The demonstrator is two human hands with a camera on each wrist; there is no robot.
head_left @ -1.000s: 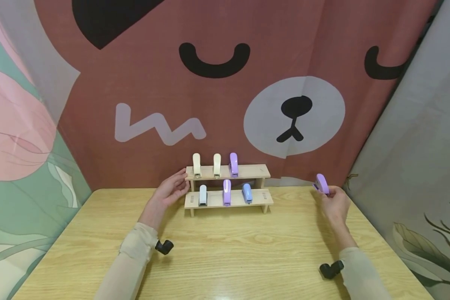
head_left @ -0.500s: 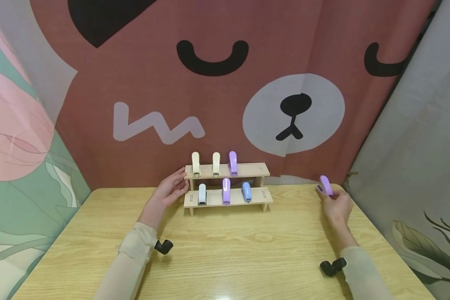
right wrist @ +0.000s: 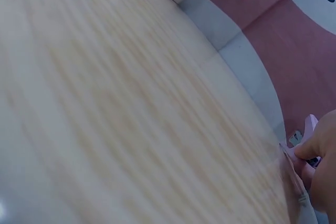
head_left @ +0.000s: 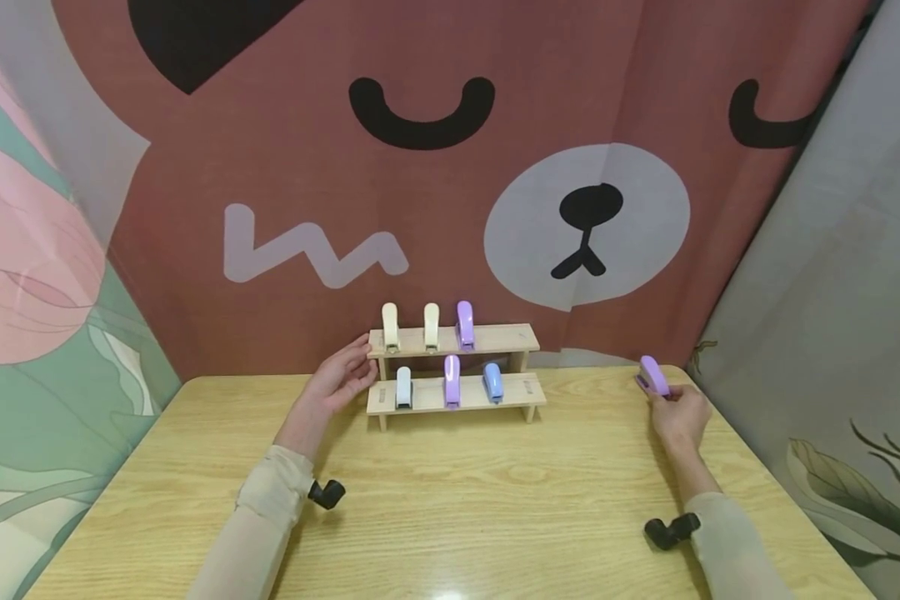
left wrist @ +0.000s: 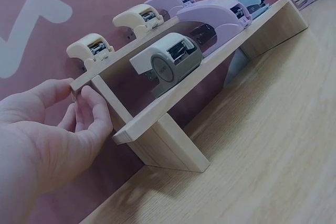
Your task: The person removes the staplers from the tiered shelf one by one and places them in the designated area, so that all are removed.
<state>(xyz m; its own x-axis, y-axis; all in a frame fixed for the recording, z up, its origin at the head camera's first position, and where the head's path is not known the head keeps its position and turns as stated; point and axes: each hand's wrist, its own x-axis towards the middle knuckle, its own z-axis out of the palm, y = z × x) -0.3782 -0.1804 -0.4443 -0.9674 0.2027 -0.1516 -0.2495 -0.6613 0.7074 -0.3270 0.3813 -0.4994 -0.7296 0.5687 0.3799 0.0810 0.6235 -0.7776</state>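
Note:
A two-tier wooden rack stands at the back of the table. My left hand pinches the left end of its upper shelf, thumb over the board and fingers under it in the left wrist view. Two cream staplers and a purple stapler sit on the upper shelf. Below them are a white-and-grey stapler, a second purple stapler and a blue stapler. At the far right corner, my right hand holds another purple stapler low over the tabletop; it is partly hidden in the right wrist view.
The wood-grain table ends at a curtain printed with a bear face, right behind the rack. A grey curtain hangs along the right side. Small black cameras sit at both wrists.
My right hand has moved slightly right and down with the purple stapler, which now sits lower near the table corner. My left hand keeps its grip on the rack.

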